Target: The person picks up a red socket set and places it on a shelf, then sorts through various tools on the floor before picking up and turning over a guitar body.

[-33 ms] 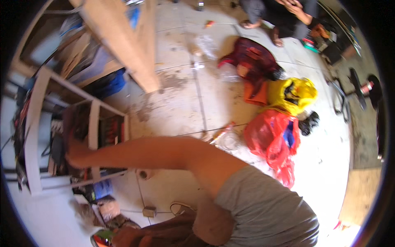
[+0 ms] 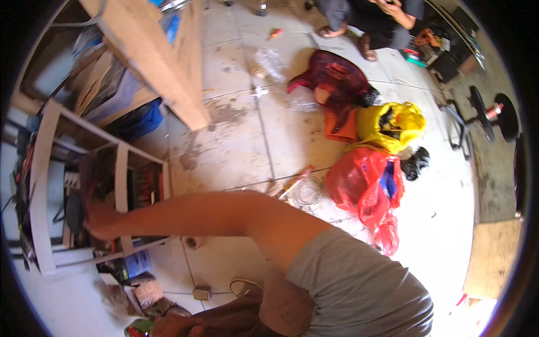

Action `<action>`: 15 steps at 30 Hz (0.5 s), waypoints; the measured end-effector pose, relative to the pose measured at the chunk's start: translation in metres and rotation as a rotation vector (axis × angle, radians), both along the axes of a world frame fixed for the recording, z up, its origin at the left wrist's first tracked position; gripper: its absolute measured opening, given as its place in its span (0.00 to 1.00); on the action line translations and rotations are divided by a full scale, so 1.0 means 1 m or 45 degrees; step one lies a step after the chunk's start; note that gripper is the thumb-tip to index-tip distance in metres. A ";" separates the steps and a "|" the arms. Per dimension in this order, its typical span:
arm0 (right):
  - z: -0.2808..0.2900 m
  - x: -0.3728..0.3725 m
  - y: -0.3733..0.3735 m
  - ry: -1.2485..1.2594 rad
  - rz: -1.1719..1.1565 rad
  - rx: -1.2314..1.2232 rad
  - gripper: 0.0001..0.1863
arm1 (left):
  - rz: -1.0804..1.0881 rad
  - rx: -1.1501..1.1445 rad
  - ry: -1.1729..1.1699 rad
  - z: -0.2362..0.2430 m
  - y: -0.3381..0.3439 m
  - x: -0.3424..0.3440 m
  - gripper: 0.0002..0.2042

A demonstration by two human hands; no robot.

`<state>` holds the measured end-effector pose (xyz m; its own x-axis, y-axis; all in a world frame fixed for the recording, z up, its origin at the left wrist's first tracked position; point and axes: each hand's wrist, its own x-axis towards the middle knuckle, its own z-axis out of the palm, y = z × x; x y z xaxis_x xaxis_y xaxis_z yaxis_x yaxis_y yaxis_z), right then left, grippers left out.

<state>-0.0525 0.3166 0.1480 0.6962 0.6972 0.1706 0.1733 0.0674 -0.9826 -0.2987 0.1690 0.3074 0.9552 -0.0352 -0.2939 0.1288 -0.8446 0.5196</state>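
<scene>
My right arm, in a short grey sleeve, reaches across to the left into a pale-framed shelf unit (image 2: 44, 196). There my right hand (image 2: 100, 216) is beside a dark box-like thing (image 2: 105, 163) on the shelf. Shadow and blur hide its fingers, so a grip cannot be made out. A small black object (image 2: 73, 210) stands just left of this hand. At the lower edge my left hand (image 2: 171, 326) is partly cut off, close to dark brown cloth (image 2: 236, 314) and a green item (image 2: 140, 327). Its fingers are not clear.
Red (image 2: 359, 185) and yellow plastic bags (image 2: 415, 126) and a dark red bag (image 2: 337, 73) lie on the tiled floor (image 2: 224, 151). A wooden post (image 2: 151, 62) rises behind the shelf. A person (image 2: 387, 22) squats at the far right. A small box (image 2: 202, 292) sits near my foot.
The view has shifted slightly, so most floor things appear a little further left. My right hand stays inside the shelf unit, and no object visibly changes place.
</scene>
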 end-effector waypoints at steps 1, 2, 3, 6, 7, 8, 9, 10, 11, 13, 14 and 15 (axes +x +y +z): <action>0.014 -0.011 -0.015 0.007 0.109 -0.009 0.38 | 0.023 -0.048 -0.014 0.003 0.000 -0.002 0.04; 0.031 -0.013 -0.044 0.003 0.190 -0.027 0.39 | 0.029 -0.102 -0.042 0.006 -0.001 -0.003 0.04; 0.050 -0.012 -0.089 0.028 0.271 -0.049 0.39 | 0.018 -0.168 -0.074 0.008 -0.004 -0.002 0.05; -0.003 0.001 -0.117 -0.170 0.061 -0.026 0.37 | -0.046 -0.404 -0.130 0.004 -0.004 0.007 0.07; 0.003 0.000 -0.143 -0.087 0.164 -0.021 0.36 | 0.002 -0.437 -0.158 0.004 0.001 0.003 0.08; 0.008 0.002 -0.166 -0.011 0.243 -0.035 0.34 | 0.036 -0.543 -0.274 -0.001 0.006 -0.003 0.07; -0.014 0.007 -0.183 -0.062 0.071 0.014 0.29 | 0.044 -0.670 -0.379 -0.013 0.009 -0.008 0.07; -0.031 0.013 -0.198 -0.025 0.038 0.027 0.25 | 0.079 -0.767 -0.491 -0.025 0.013 -0.016 0.06; -0.051 0.021 -0.218 0.016 -0.006 0.023 0.22 | 0.108 -0.832 -0.480 -0.030 0.010 -0.014 0.07; -0.067 0.039 -0.286 0.204 -0.023 -0.079 0.18 | 0.151 -0.879 -0.423 -0.034 0.002 -0.006 0.07; -0.079 0.048 -0.319 0.253 -0.109 -0.114 0.17 | 0.153 -0.814 -0.332 -0.031 -0.001 0.000 0.07; -0.100 0.058 -0.350 0.452 -0.204 0.053 0.17 | 0.141 -0.697 -0.229 -0.024 -0.002 0.008 0.07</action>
